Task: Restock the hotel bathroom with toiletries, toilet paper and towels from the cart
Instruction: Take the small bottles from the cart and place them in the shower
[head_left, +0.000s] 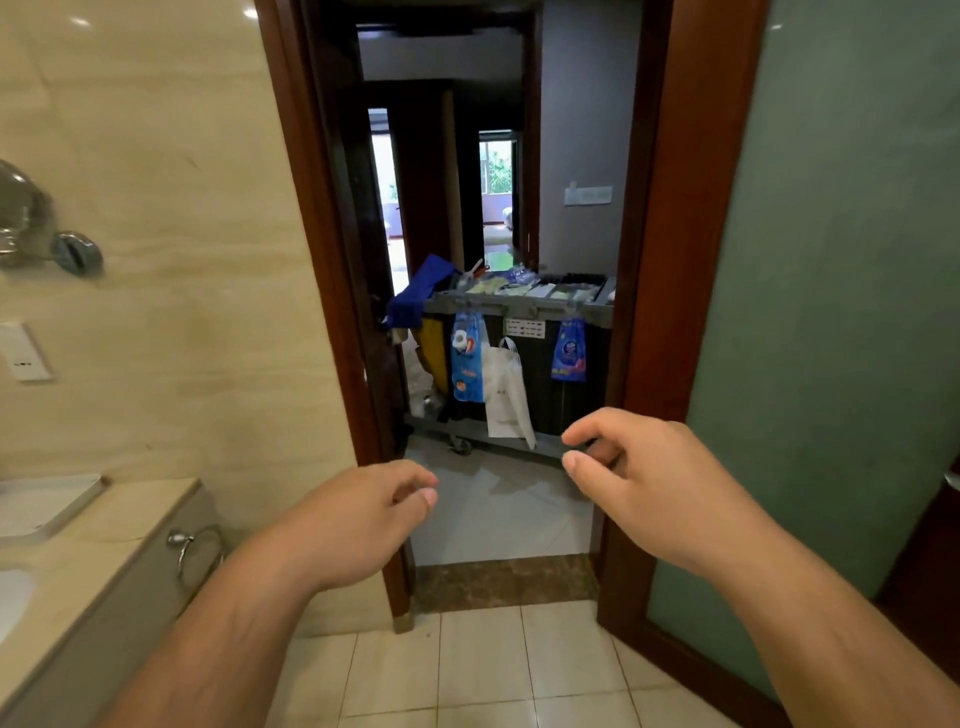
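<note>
While I face the doorway, my left hand (358, 519) and right hand (639, 478) hang empty, fingers (576, 460) loosely curled and parted. Beyond the threshold stands the cart (519, 306), bags hanging from its rail.

A dark brown wooden door frame (322, 260) stands up tall just behind the left fingers (418, 493) and the right fingers (582, 434). A frosted green glass door (841, 234) is past the right fingers, off to the side. Under both sets of fingers lies a brown speckled stone doorstep (504, 579), and nearer still are shiny cream floor tiles (478, 670). Far out from the left fingers is a cream marble wall (182, 156) with a small white switch plate (23, 353), and a beige stone counter (104, 540) sits below it.
</note>
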